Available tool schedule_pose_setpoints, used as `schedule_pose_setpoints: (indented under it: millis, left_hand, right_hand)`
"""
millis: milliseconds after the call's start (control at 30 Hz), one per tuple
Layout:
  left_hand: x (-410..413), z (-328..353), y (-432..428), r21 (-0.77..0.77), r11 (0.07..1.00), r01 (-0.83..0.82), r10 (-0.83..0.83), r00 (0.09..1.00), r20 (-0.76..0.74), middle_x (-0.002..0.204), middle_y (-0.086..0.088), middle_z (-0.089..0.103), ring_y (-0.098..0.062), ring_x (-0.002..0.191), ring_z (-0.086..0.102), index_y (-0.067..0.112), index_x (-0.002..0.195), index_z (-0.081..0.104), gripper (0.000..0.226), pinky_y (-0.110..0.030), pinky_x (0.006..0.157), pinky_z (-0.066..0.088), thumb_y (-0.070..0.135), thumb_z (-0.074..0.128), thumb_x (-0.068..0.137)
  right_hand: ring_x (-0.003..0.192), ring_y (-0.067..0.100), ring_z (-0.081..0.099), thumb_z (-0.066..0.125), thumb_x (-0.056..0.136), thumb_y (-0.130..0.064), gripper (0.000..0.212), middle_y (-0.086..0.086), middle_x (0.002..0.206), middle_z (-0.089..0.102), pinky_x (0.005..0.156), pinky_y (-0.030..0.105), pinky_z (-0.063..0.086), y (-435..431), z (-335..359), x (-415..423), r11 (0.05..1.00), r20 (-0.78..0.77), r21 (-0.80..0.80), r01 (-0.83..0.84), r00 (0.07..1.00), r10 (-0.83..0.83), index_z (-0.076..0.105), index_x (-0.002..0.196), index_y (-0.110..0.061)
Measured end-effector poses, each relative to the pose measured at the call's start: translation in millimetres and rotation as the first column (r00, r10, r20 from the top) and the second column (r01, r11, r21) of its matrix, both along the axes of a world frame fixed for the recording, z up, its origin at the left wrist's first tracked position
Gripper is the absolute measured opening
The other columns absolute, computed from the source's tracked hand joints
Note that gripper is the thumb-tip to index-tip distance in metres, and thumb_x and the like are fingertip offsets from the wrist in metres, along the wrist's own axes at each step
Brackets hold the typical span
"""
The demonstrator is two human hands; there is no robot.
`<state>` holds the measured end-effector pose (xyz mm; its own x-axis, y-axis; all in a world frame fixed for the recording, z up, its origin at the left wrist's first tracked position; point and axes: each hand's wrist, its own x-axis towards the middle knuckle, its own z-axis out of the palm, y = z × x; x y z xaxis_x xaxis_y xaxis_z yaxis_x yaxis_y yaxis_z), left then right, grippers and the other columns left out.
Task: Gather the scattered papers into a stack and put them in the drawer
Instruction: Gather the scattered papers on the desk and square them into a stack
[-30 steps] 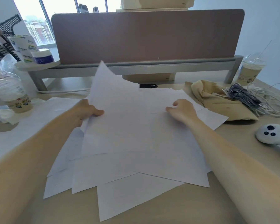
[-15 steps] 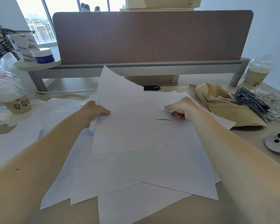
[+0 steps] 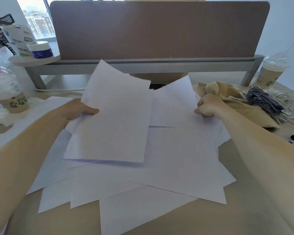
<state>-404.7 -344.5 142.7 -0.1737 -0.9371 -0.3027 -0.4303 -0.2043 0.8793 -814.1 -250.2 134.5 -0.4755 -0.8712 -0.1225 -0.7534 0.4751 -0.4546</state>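
White paper sheets [image 3: 168,167]: loose overlapping spread, centre of tan tabletop [image 3: 236,217]. Left hand [image 3: 78,109]: grips left edge of raised sheet [image 3: 112,119]. Right hand [image 3: 207,106]: fingers curled, pinches right edge of far sheet [image 3: 173,106].

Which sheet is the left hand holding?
The topmost sheet on the left, far corner raised, gripped at its left edge by the left hand; the right hand grips a separate sheet beside it.
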Motion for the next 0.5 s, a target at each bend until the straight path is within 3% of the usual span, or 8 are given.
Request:
schedule_pose_setpoints:
  millis: [67, 133, 167, 267, 333, 400, 500]
  left_hand:
    - [-6, 1, 1, -0.032, 0.999, -0.004, 0.002, 0.998, -0.061, 0.090, -0.011, 0.077, -0.032, 0.079, 0.074, 0.011, 0.107, 0.069, 0.030, -0.043, 0.072, 0.059, 0.009, 0.077, 0.078]
    - [-23, 2, 0, -0.072, 0.997, -0.001, -0.005, 0.997, -0.077, 0.082, -0.007, 0.077, -0.022, 0.064, 0.074, 0.009, 0.104, 0.068, 0.021, -0.033, 0.058, 0.058, 0.006, 0.073, 0.084]
    - [-33, 3, -1, -0.086, 0.996, 0.019, -0.024, 0.998, -0.063, 0.087, -0.008, 0.077, -0.021, 0.064, 0.074, 0.007, 0.106, 0.068, 0.022, -0.032, 0.059, 0.058, 0.006, 0.072, 0.084]
    - [-62, 7, -10, -0.122, 0.989, 0.085, -0.080, 0.996, 0.041, 0.101, -0.012, 0.073, -0.030, 0.082, 0.072, 0.004, 0.114, 0.066, 0.031, -0.039, 0.074, 0.058, 0.010, 0.073, 0.085]
    - [-79, 11, -21, -0.150, 0.985, 0.086, -0.069, 0.991, 0.111, 0.109, -0.014, 0.069, -0.034, 0.092, 0.068, 0.002, 0.119, 0.061, 0.040, -0.044, 0.085, 0.056, 0.016, 0.075, 0.084]
    - [-97, 13, -31, -0.169, 0.980, 0.104, -0.072, 0.980, 0.185, 0.114, -0.015, 0.066, -0.035, 0.097, 0.065, 0.002, 0.121, 0.057, 0.047, -0.044, 0.088, 0.054, 0.021, 0.075, 0.083]
    - [-121, 8, -44, -0.174, 0.969, 0.175, -0.118, 0.948, 0.295, 0.115, -0.015, 0.064, -0.035, 0.099, 0.062, 0.003, 0.118, 0.059, 0.042, -0.039, 0.087, 0.050, 0.023, 0.072, 0.083]
  right_hand:
    - [0.098, 0.032, 0.060, 0.068, 0.089, -0.020, 0.015, 0.010, 0.101, 0.066, 0.075, 0.029, 0.040, 1, -2, -4, 0.997, 0.001, -0.075, -0.003, 1.000, 0.003, 0.069, 0.099, -0.008]
    - [0.117, 0.034, 0.056, 0.070, 0.089, -0.027, 0.047, 0.012, 0.126, 0.059, 0.088, 0.033, 0.044, 1, -4, -4, 0.988, 0.058, -0.146, 0.049, 0.997, -0.041, 0.058, 0.130, -0.007]
    - [0.117, 0.034, 0.055, 0.071, 0.088, -0.029, 0.054, 0.011, 0.128, 0.057, 0.091, 0.037, 0.046, 2, -2, -3, 0.977, 0.136, -0.184, 0.110, 0.987, -0.086, 0.053, 0.135, -0.008]
    - [0.092, 0.026, 0.056, 0.071, 0.086, -0.026, 0.045, 0.008, 0.113, 0.057, 0.072, 0.037, 0.053, 14, 6, -2, 0.902, 0.509, -0.238, 0.360, 0.837, -0.200, 0.057, 0.127, -0.011]
    - [0.077, 0.025, 0.058, 0.067, 0.089, -0.020, 0.026, 0.011, 0.102, 0.057, 0.064, 0.035, 0.055, 33, 15, 1, 0.892, 0.696, -0.147, 0.428, 0.685, -0.215, 0.060, 0.111, -0.009]
    - [0.077, 0.031, 0.064, 0.065, 0.092, -0.021, 0.021, 0.017, 0.103, 0.059, 0.070, 0.041, 0.059, 56, 19, 7, 0.926, 0.795, 0.000, 0.378, 0.561, -0.229, 0.057, 0.103, -0.005]
    - [0.086, 0.041, 0.065, 0.066, 0.092, -0.024, 0.040, 0.023, 0.110, 0.057, 0.081, 0.053, 0.056, 81, 18, 16, 0.944, 0.872, 0.121, 0.306, 0.422, -0.249, 0.049, 0.119, -0.001]
